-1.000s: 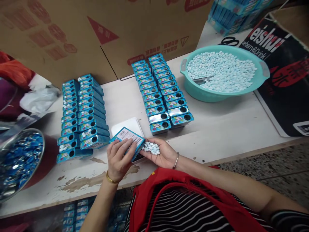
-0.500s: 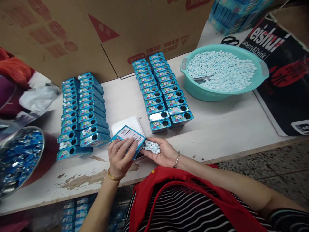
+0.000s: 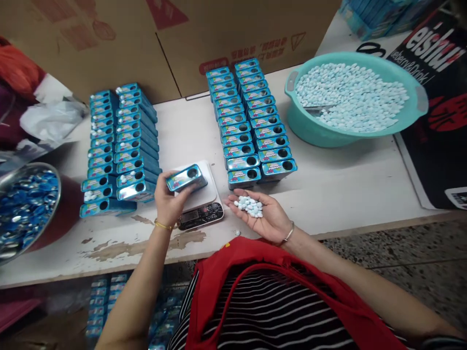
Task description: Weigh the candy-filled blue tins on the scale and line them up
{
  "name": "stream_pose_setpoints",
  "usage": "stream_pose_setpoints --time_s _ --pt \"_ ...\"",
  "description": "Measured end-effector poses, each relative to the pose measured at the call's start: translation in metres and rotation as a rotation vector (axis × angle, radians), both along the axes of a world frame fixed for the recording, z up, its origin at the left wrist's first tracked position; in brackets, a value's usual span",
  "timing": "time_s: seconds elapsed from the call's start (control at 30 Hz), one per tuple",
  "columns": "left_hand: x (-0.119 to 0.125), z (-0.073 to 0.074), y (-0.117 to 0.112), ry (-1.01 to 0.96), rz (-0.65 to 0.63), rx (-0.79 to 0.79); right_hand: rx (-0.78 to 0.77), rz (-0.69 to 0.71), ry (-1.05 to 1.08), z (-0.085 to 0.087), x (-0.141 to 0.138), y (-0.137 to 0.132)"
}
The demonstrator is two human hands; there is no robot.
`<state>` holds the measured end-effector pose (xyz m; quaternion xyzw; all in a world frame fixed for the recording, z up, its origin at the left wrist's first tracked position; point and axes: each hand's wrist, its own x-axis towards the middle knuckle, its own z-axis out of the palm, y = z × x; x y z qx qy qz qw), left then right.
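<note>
My left hand (image 3: 168,201) is closed around a blue candy tin (image 3: 182,179), its round dark hole facing up. That tin is on or just over the white plate of a small kitchen scale (image 3: 204,216); contact cannot be made out. My right hand (image 3: 273,219) is cupped palm up, holding a heap of pale blue and white candies (image 3: 249,206). One loose candy (image 3: 237,233) lies on the table below it. Just beyond the right hand stands a double row of tins (image 3: 243,175) with dark holes showing.
Another double row of tins (image 3: 134,189) stands left, some with candies on top. A turquoise basin (image 3: 321,133) of candies with a scoop is at right. At far left sits a metal bowl (image 3: 60,194) of shiny blue pieces. A cardboard box (image 3: 204,29) borders the back.
The tin has turned from tilted against my right palm to upright with its hole up, over the scale. My right hand has drawn away to the right with the candies.
</note>
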<state>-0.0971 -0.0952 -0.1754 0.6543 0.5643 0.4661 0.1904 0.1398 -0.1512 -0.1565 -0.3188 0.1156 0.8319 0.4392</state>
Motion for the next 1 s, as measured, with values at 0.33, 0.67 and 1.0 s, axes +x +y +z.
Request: stream_pose_setpoints --time_s 0.33,0.67,1.0 --pt "0.026 0.039 -0.09 0.49 -0.387 0.086 -0.142 -0.086 -0.192 -0.006 0.053 -0.054" --pt "0.089 -0.019 -0.124 0.742 -0.597 -0.486 -0.119 -0.038 -0.176 -0.009 0.058 -0.076" --pt "0.089 -0.017 -0.127 0.807 -0.571 -0.41 -0.202 -0.021 -0.202 -0.009 0.052 -0.074"
